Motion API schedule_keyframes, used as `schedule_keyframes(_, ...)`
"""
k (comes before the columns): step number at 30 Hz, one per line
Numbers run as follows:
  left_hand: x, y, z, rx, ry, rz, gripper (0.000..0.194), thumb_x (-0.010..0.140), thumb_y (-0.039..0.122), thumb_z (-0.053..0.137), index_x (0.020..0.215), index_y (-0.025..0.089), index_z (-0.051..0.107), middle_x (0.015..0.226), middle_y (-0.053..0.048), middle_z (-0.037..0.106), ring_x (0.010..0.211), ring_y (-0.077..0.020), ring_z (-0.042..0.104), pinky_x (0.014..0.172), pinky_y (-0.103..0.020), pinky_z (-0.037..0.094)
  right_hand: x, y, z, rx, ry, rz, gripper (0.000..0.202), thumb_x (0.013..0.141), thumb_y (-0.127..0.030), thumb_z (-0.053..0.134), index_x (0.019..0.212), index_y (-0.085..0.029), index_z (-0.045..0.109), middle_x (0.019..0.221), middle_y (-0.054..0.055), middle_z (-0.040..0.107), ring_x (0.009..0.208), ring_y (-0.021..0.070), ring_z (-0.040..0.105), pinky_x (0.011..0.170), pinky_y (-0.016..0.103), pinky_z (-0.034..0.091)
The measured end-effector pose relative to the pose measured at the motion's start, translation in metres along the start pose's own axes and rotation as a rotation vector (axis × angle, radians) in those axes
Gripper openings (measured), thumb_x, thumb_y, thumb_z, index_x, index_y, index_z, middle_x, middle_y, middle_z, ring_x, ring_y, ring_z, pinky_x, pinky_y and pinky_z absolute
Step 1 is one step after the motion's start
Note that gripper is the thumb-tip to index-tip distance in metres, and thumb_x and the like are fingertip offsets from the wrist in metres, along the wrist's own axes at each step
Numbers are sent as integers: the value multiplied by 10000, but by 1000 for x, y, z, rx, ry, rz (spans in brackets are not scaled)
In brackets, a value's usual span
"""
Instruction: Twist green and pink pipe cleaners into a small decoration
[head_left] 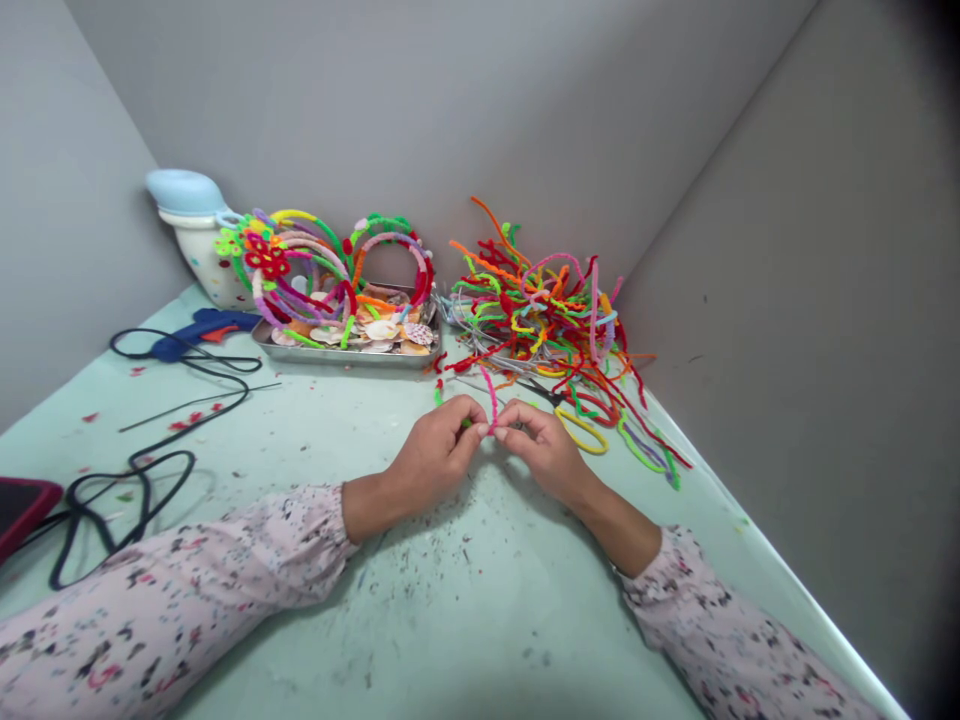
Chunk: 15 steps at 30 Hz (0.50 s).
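Observation:
Near the middle of the table, my left hand (435, 452) and my right hand (546, 450) meet fingertip to fingertip. Both pinch the lower end of a pink fuzzy stem (490, 390), whose free part rises between them. A green bit shows at my left fingers, and a green and red fuzzy piece (439, 391) is just beyond them. Scissors (581, 410) with red and yellow handle loops lie beyond my right hand. A large tangle of coloured fuzzy stems (540, 300) stands behind.
A metal tray (349, 357) holds shells, with fuzzy-wrapped hoops (307, 262) on it. Left of it are a white container with a blue lid (186, 192) and a blue glue gun (199, 330). A black cord (142, 460) runs to a red-edged device (26, 510).

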<state>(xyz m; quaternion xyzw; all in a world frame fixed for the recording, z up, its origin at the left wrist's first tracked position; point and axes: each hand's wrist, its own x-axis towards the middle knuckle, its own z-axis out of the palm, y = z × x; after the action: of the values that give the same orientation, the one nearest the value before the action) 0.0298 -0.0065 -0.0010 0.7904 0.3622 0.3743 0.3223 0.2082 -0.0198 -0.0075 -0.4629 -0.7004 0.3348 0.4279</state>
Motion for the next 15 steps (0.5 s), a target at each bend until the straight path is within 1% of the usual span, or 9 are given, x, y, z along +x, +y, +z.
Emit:
schedule_keyframes(2, 1, 0, -1, -15, 10, -12, 118, 886, 229, 444, 834, 169, 530, 723, 15, 526, 672, -129, 469, 632, -250, 357, -1, 0, 1, -44, 30, -32, 93, 837, -272, 558, 782, -205, 590, 758, -7, 569, 757, 153, 536, 737, 297, 420)
schedule_keyframes(4, 2, 0, -2, -38, 30, -25, 120, 889, 237, 443, 839, 166, 526, 728, 17, 517, 671, -125, 463, 631, -247, 359, -2, -1, 2, -107, 84, -94, 64, 830, -274, 581, 844, -213, 596, 826, 8, 586, 826, 170, 556, 791, 321, 430)
schedule_keyframes(7, 3, -1, -3, -71, 54, -46, 119, 892, 237, 438, 849, 164, 522, 729, 21, 504, 673, -119, 456, 631, -240, 360, -4, 0, 4, -200, 177, -199, 160, 797, -263, 634, 941, -230, 573, 913, 25, 588, 901, 192, 563, 857, 359, 428)
schedule_keyframes(9, 4, -1, -3, -82, 58, -55, 117, 892, 238, 438, 851, 164, 520, 720, 25, 497, 670, -118, 452, 631, -239, 359, -4, 0, 5, -253, 215, -261, 187, 790, -253, 648, 956, -239, 562, 919, 24, 594, 909, 197, 565, 867, 375, 427)
schedule_keyframes(13, 3, -2, -2, -88, 60, -49, 113, 888, 240, 447, 849, 164, 521, 746, 18, 512, 692, -121, 464, 649, -242, 368, -2, 3, 7, -367, 216, -382, 133, 815, -233, 635, 937, -257, 585, 911, 19, 628, 911, 198, 569, 855, 383, 423)
schedule_keyframes(15, 2, -2, -1, -91, 57, -41, 114, 889, 241, 446, 846, 165, 520, 758, 14, 521, 700, -123, 472, 654, -244, 372, -2, 4, 7, -410, 213, -406, 109, 828, -232, 627, 929, -263, 598, 907, 17, 644, 902, 197, 573, 838, 380, 424)
